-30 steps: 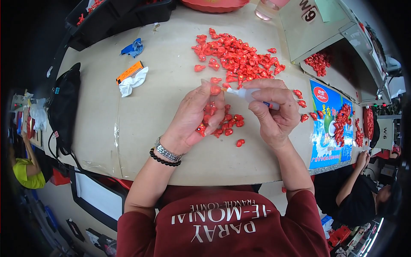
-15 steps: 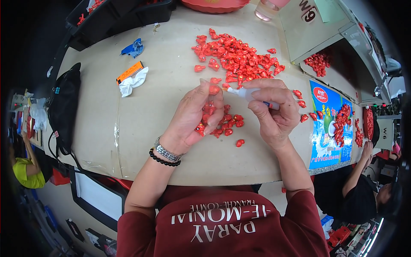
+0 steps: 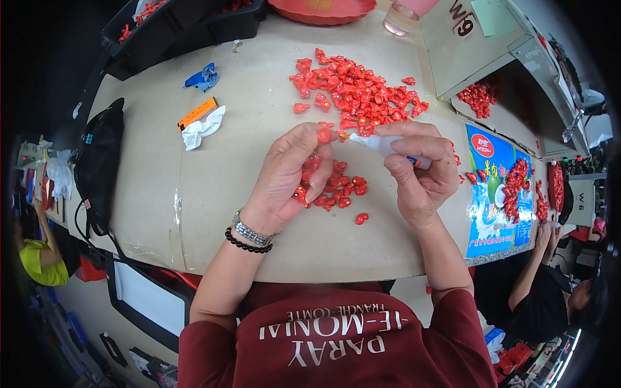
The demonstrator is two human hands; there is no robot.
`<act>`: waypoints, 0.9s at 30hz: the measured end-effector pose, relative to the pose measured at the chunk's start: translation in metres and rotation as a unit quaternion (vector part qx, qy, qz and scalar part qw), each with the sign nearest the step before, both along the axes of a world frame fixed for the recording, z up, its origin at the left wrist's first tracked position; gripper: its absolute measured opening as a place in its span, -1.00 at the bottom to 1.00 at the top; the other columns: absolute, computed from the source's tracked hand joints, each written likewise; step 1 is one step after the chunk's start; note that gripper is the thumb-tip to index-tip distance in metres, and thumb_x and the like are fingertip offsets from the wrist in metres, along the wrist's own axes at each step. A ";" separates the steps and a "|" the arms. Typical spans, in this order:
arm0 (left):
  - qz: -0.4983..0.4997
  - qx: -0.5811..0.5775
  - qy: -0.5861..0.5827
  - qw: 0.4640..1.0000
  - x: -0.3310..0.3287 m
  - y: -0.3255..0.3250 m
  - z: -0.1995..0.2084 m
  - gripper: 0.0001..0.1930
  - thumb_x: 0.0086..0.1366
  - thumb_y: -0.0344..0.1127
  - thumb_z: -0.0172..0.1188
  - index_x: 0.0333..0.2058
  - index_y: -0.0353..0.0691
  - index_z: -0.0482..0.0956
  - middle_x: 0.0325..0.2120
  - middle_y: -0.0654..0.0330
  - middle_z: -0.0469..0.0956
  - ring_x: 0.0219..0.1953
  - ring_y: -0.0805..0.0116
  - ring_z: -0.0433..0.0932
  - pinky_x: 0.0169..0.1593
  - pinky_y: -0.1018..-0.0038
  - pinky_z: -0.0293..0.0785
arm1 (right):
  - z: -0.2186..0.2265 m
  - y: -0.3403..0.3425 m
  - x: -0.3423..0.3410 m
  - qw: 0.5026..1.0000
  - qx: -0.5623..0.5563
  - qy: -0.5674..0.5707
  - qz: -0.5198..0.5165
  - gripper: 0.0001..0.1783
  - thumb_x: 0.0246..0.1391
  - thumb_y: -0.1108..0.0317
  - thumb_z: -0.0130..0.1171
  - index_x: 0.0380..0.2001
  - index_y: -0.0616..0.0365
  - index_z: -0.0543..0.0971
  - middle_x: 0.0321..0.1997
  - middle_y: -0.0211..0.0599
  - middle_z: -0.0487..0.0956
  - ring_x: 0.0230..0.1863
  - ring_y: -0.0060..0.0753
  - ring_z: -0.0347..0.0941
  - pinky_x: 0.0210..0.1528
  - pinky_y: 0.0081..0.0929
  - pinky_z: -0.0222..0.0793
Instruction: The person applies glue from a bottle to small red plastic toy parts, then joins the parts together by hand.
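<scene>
Pinched between the thumb and forefinger of my left hand (image 3: 288, 171) is a small red plastic piece (image 3: 324, 136); another red piece (image 3: 300, 194) sits in its curled lower fingers. My right hand (image 3: 424, 168) is closed round a small white glue bottle (image 3: 392, 148), tilted so its narrow nozzle points left at the held piece, a small gap apart. Behind both hands lies a large heap of red plastic pieces (image 3: 362, 90). A smaller group of red pieces (image 3: 336, 184) rests on the table between my hands, partly hidden by the left fingers.
Left on the table are an orange box (image 3: 197, 112), a white tissue (image 3: 202, 129), a blue wrapper (image 3: 203, 78) and a black bag (image 3: 98, 168). Black bins (image 3: 187, 35), a red tray (image 3: 323, 14) and a cup (image 3: 400, 22) stand behind. A co-worker's hand (image 3: 544, 234) is at right.
My right hand and the glue bottle have shifted slightly right, widening the gap between nozzle and red piece. My left hand has barely moved. At right, the co-worker's arm has shifted.
</scene>
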State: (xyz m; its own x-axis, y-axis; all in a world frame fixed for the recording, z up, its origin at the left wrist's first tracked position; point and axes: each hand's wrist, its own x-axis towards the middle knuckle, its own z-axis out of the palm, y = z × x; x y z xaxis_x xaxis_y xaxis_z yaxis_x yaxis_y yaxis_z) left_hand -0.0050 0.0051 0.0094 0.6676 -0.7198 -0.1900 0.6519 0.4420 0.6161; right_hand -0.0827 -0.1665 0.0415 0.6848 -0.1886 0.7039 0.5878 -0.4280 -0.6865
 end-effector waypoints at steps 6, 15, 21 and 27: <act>0.011 0.004 -0.008 1.000 -0.002 -0.001 0.000 -0.76 0.40 -0.16 -0.04 -0.31 -0.22 0.43 -0.52 0.25 0.44 -0.72 0.60 0.25 -0.79 0.70 0.14 | -0.001 0.000 0.000 1.000 0.002 0.007 0.004 -0.80 -0.14 0.69 0.19 -0.38 0.28 0.49 -0.27 -0.05 0.60 -0.27 -0.30 0.54 -0.30 -0.51 0.46; -0.001 -0.013 -0.008 1.000 0.000 0.001 -0.006 -0.78 0.38 -0.18 0.01 -0.26 -0.23 0.45 -0.52 0.25 0.45 -0.73 0.59 0.26 -0.78 0.69 0.13 | -0.002 -0.001 0.002 1.000 -0.028 -0.001 0.001 -0.79 -0.16 0.71 0.18 -0.37 0.30 0.49 -0.28 -0.03 0.58 -0.28 -0.29 0.54 -0.30 -0.48 0.47; 0.015 -0.024 -0.024 0.999 0.000 0.000 -0.006 -0.80 0.35 -0.21 0.05 -0.19 -0.20 0.48 -0.40 0.24 0.50 -0.72 0.61 0.28 -0.77 0.69 0.12 | 0.000 -0.001 0.001 0.999 -0.035 -0.009 0.008 -0.79 -0.15 0.72 0.17 -0.37 0.32 0.48 -0.27 0.00 0.58 -0.34 -0.36 0.55 -0.41 -0.55 0.47; 0.021 -0.023 -0.040 0.999 0.001 0.000 -0.008 -0.80 0.35 -0.23 0.07 -0.17 -0.19 0.48 -0.33 0.25 0.50 -0.71 0.62 0.27 -0.76 0.70 0.12 | 0.000 0.000 0.002 0.999 -0.037 -0.035 0.011 -0.80 -0.15 0.73 0.16 -0.38 0.33 0.48 -0.27 0.01 0.58 -0.37 -0.41 0.55 -0.47 -0.59 0.47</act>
State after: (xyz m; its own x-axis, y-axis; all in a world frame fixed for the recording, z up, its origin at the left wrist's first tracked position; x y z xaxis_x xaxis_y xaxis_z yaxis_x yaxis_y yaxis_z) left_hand -0.0037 0.0053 0.0017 0.7097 -0.6970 -0.1026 0.5818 0.4977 0.6432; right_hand -0.0805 -0.1667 0.0414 0.6373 -0.1190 0.7614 0.6428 -0.4629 -0.6104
